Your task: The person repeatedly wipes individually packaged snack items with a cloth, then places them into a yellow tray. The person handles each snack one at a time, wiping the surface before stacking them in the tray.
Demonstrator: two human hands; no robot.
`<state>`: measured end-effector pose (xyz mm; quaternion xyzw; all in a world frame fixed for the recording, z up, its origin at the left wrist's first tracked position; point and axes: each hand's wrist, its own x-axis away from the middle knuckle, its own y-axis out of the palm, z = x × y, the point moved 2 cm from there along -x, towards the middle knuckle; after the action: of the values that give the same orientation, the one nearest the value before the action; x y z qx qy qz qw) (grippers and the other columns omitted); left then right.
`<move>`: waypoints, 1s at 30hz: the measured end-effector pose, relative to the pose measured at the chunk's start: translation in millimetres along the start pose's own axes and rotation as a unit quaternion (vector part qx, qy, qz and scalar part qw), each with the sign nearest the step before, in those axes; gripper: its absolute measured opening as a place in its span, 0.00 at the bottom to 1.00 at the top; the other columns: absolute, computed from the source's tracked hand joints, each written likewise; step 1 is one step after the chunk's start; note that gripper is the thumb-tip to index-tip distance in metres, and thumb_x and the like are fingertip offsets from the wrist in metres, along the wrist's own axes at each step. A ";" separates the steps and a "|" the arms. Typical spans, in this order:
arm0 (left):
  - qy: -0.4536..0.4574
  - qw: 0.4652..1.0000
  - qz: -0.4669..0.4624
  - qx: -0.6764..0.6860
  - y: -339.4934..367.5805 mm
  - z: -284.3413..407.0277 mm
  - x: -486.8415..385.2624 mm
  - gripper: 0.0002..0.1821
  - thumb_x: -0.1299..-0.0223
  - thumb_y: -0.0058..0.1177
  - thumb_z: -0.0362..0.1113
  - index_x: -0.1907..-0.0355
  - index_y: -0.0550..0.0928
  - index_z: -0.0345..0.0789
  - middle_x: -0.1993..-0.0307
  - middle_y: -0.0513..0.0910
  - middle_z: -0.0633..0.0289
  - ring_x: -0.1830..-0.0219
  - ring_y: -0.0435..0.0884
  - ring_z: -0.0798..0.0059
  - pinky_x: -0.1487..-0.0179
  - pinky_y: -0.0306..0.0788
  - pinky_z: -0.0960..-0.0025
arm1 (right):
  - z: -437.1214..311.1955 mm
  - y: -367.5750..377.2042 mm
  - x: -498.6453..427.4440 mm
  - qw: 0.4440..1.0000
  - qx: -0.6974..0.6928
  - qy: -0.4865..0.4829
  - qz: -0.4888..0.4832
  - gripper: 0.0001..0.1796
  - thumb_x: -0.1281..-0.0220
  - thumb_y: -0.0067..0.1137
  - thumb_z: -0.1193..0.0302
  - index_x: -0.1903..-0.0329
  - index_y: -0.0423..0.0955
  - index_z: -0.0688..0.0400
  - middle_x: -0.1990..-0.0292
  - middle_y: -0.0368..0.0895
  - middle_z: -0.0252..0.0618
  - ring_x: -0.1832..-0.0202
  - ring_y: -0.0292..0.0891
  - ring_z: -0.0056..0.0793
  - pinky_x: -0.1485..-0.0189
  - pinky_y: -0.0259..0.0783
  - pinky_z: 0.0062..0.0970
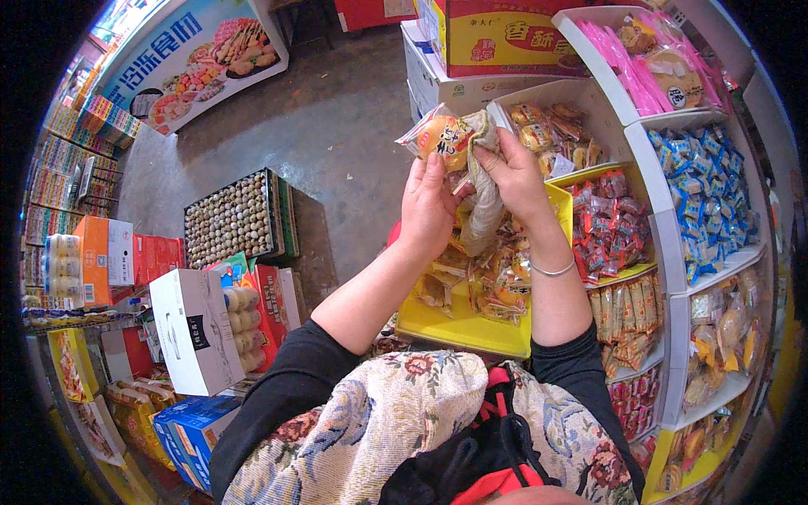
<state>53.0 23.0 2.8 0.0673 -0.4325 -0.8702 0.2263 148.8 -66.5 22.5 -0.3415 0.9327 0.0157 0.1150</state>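
My left hand (430,196) grips a pastry in a clear printed wrapper (442,136), its thumb pressed on the front of the pack. In my right hand (519,173) is a greyish cloth (485,202), bunched against the pack's right side, with one end hanging down. Below both hands stands a yellow plastic bin (464,325) holding several wrapped pastries (502,293). My forearms reach over this bin from either side. The fingers behind the pack are partly hidden.
To the right, bins hold red-wrapped snacks (612,221), blue-wrapped candies (704,196) and wrapped sticks (625,315). Cartons (511,38) are stacked ahead. At left are stacked egg trays (230,218), a white gift box (189,331) and a freezer chest (189,63) standing on the concrete floor (341,120).
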 end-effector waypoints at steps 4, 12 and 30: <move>0.011 1.000 -0.028 0.006 0.7 0.5 -0.2 0.19 0.29 0.38 0.45 0.39 0.65 0.43 0.41 0.71 0.68 0.42 0.71 0.74 0.45 0.67 0.63 | -1.4 0.5 -0.7 0.999 -0.018 0.008 0.027 0.12 0.36 0.54 0.72 0.52 0.71 0.64 0.58 0.79 0.34 0.57 0.72 0.18 0.52 0.69 0.22; -0.001 1.000 -0.030 0.006 2.5 1.8 0.9 0.20 0.28 0.37 0.45 0.37 0.63 0.45 0.41 0.71 0.67 0.41 0.71 0.73 0.45 0.68 0.63 | -5.6 2.2 -0.4 0.992 -0.114 0.021 0.057 0.13 0.34 0.52 0.72 0.50 0.71 0.64 0.58 0.78 0.31 0.57 0.72 0.17 0.52 0.68 0.19; -0.055 0.985 -0.043 -0.156 -4.3 -12.0 4.1 0.24 0.30 0.41 0.41 0.34 0.60 0.41 0.48 0.74 0.66 0.47 0.74 0.76 0.46 0.72 0.68 | -12.3 0.7 -2.3 0.986 0.136 -0.083 0.045 0.21 0.42 0.60 0.70 0.47 0.71 0.63 0.55 0.77 0.36 0.55 0.72 0.21 0.51 0.69 0.24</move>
<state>51.7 14.7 -7.7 0.0013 -0.3004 -0.9381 0.1724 147.6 -65.8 35.0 -0.2781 0.9276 -0.0778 0.2368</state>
